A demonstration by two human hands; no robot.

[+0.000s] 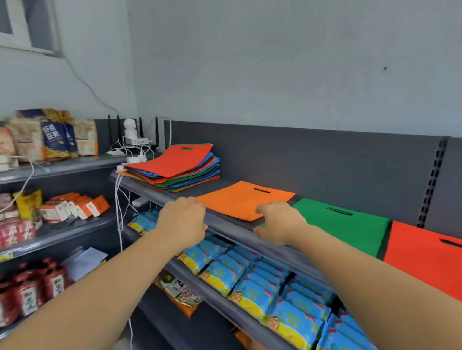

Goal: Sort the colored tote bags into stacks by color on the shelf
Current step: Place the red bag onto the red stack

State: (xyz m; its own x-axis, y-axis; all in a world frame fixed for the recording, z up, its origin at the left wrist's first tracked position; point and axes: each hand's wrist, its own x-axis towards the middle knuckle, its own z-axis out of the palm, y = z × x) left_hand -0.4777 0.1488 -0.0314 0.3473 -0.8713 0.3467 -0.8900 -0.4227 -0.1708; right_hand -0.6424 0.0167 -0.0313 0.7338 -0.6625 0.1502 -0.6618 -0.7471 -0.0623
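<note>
The mixed stack (177, 166) of tote bags is sitting at the far end of the shelf (236, 231). 3 single bags are lying flat: orange bag (244, 199) nearest that stack, green bag (345, 225) next, red bag (450, 265) farthest. The right hand (280, 222) is resting loose-fingered on the orange bag's corner. The left hand (183, 220) is curling at the shelf edge, and I cannot tell whether it is grasping anything. The bags are likely light, thin and limp, so pinching an edge or the handle slot is advisable.

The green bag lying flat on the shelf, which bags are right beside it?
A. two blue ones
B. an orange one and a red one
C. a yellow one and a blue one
B: the green bag lies between the orange bag and the red bag.
</note>
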